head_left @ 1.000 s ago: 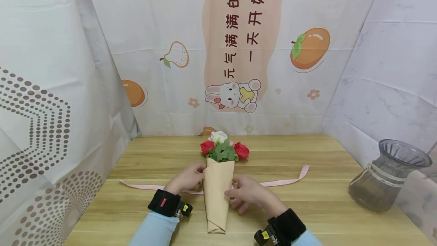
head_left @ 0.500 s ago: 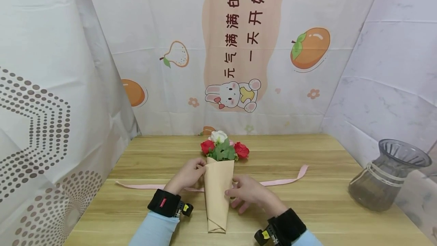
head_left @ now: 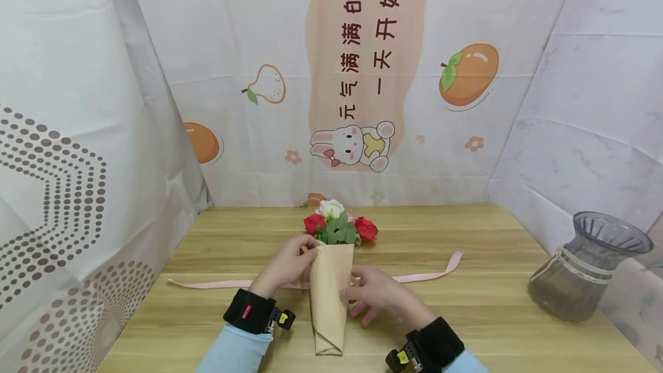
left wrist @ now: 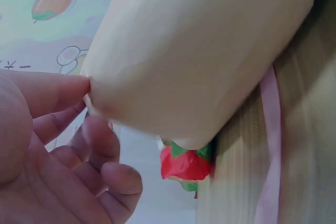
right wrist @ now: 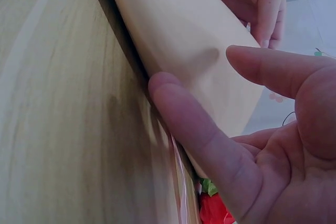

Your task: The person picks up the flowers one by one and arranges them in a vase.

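A bouquet of artificial-looking red, white and pink roses (head_left: 330,208) with green leaves lies wrapped in tan kraft paper (head_left: 331,298), blooms toward the back. My left hand (head_left: 291,262) pinches the paper's upper left edge between thumb and finger; the left wrist view shows this pinch close up. At the right side of the wrap, my right hand (head_left: 380,295) has its fingers loosely extended. In the right wrist view its thumb (right wrist: 273,69) hovers over the paper, and a fingertip lies along the lower edge. A pink ribbon (head_left: 427,276) runs crosswise beneath the wrap, its middle hidden.
A smoky glass vase (head_left: 575,281) with cord round its neck stands at the right of the wooden table (head_left: 466,327). A printed cloth (head_left: 248,148) hangs behind the table, with more fabric at both sides.
My left hand has moved up the wrap's left edge to its upper corner. The ribbon has shifted slightly left. My right hand has stayed nearly still.
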The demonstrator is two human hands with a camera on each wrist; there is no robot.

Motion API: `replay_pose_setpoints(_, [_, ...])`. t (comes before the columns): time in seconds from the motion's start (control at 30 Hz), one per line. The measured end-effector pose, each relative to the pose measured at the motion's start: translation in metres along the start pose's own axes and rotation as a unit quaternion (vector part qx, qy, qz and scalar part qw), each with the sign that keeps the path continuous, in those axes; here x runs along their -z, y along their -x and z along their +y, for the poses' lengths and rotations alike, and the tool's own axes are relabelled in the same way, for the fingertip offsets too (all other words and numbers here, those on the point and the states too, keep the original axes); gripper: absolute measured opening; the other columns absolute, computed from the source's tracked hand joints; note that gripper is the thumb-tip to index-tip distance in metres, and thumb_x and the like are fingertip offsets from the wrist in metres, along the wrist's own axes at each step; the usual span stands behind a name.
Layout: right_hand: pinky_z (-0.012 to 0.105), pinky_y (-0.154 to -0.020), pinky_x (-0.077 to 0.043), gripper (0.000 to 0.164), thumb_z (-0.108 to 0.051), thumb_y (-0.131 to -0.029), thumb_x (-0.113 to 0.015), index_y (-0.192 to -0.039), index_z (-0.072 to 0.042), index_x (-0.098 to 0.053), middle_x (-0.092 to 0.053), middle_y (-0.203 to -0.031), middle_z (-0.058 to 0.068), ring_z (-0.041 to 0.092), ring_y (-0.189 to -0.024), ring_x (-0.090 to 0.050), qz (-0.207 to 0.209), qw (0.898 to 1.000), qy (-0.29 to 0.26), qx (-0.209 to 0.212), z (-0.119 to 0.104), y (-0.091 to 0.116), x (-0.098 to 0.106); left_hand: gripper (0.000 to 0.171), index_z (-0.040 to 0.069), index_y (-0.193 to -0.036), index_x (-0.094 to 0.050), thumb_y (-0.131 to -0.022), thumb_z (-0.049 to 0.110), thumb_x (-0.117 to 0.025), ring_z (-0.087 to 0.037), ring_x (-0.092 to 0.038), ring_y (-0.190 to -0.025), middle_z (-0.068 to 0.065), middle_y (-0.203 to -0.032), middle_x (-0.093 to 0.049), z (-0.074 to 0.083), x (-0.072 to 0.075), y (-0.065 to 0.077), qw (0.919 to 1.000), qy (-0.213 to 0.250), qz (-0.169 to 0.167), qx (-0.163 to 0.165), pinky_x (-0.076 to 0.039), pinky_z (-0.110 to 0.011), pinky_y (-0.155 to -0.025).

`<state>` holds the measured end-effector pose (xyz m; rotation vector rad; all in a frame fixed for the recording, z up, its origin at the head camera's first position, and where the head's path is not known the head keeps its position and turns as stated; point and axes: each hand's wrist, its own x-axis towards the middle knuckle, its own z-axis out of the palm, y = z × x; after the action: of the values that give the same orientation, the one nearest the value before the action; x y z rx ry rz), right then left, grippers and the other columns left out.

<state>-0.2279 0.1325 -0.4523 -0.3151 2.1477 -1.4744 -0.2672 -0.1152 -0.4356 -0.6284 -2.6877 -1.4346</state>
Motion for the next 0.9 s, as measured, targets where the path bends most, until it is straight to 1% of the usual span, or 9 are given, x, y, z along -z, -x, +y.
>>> replay_pose_setpoints(0.1, [0.044,-0.054,-0.058,0.071,-0.021,-0.093,-0.074,-0.149,0.006,-0.04,-0.067,-0.103,0.015,0.033,-0.077,-0.072,0.001,1.0,0.001,0.0,-0.001,0.001,0.001,0.012,0.01,-0.107,-0.072,-0.102,0.009,-0.06,-0.018,-0.055,-0.078,-0.001,-0.099,-0.062,0.004,0.001,0.0,0.9997,-0.005,0.015,-0.018,-0.047,-0.033,-0.069])
replay_pose_setpoints(0.17, [0.044,-0.054,-0.058,0.069,-0.021,-0.093,-0.074,-0.147,0.006,-0.041,-0.067,-0.104,0.015,0.032,-0.077,-0.073,0.0,1.0,0.003,0.0,-0.001,0.001,0.001,0.012,0.01,-0.107,-0.072,-0.102,0.009,-0.061,-0.018,-0.054,-0.079,-0.001,-0.098,-0.062,0.007,0.003,0.001,0.9995,-0.011,0.02,-0.021,-0.047,-0.033,-0.07])
replay_pose_setpoints(0.3, [0.044,-0.054,-0.058,0.07,-0.021,-0.093,-0.074,-0.147,0.008,-0.04,-0.068,-0.098,0.014,0.032,-0.077,-0.073,-0.001,1.0,0.006,0.002,-0.002,0.002,0.0,0.013,0.009,-0.108,-0.073,-0.101,0.011,-0.062,-0.018,-0.054,-0.079,0.0,-0.096,-0.063,0.009,0.008,0.004,0.9995,-0.024,0.017,-0.009,-0.047,-0.034,-0.069])
replay_pose_setpoints(0.43, [0.044,-0.054,-0.058,0.075,-0.02,-0.093,-0.074,-0.15,0.011,-0.035,-0.066,-0.095,0.014,0.033,-0.077,-0.073,0.002,1.0,0.006,0.004,-0.001,0.002,0.0,0.013,0.009,-0.108,-0.073,-0.1,0.012,-0.063,-0.017,-0.056,-0.08,0.002,-0.096,-0.065,0.007,0.017,0.008,0.9991,-0.041,0.006,-0.001,-0.047,-0.034,-0.071])
replay_pose_setpoints(0.53, [0.044,-0.054,-0.058,0.077,-0.019,-0.094,-0.073,-0.151,0.012,-0.032,-0.065,-0.095,0.015,0.033,-0.077,-0.072,0.003,1.0,0.004,0.005,-0.001,0.002,-0.001,0.012,0.009,-0.107,-0.073,-0.1,0.013,-0.064,-0.017,-0.056,-0.083,0.002,-0.095,-0.065,0.003,0.026,0.011,0.9986,-0.051,-0.012,0.0,-0.047,-0.035,-0.073])
replay_pose_setpoints(0.63, [0.045,-0.054,-0.058,0.077,-0.018,-0.094,-0.073,-0.151,0.012,-0.031,-0.063,-0.096,0.017,0.033,-0.077,-0.072,0.004,1.0,0.0,0.008,-0.001,0.003,-0.001,0.011,0.011,-0.106,-0.072,-0.1,0.014,-0.063,-0.017,-0.056,-0.086,0.002,-0.094,-0.064,0.0,0.035,0.014,0.9978,-0.059,-0.03,0.008,-0.047,-0.036,-0.076])
replay_pose_setpoints(0.77, [0.044,-0.053,-0.058,0.076,-0.017,-0.094,-0.073,-0.15,0.012,-0.032,-0.062,-0.096,0.019,0.034,-0.077,-0.072,0.004,1.0,0.0,0.011,-0.002,0.003,-0.001,0.012,0.008,-0.106,-0.072,-0.1,0.015,-0.064,-0.018,-0.057,-0.087,0.001,-0.094,-0.064,-0.004,0.048,0.018,0.997,-0.064,-0.039,0.021,-0.047,-0.039,-0.078])
replay_pose_setpoints(0.9, [0.044,-0.054,-0.058,0.078,-0.019,-0.094,-0.074,-0.151,0.012,-0.031,-0.062,-0.097,0.017,0.032,-0.078,-0.072,0.004,1.0,0.004,0.004,-0.001,0.003,0.0,0.014,0.004,-0.106,-0.072,-0.099,0.014,-0.064,-0.018,-0.057,-0.086,0.0,-0.091,-0.064,-0.01,0.061,0.024,0.997,-0.06,-0.048,0.015,-0.046,-0.038,-0.077])
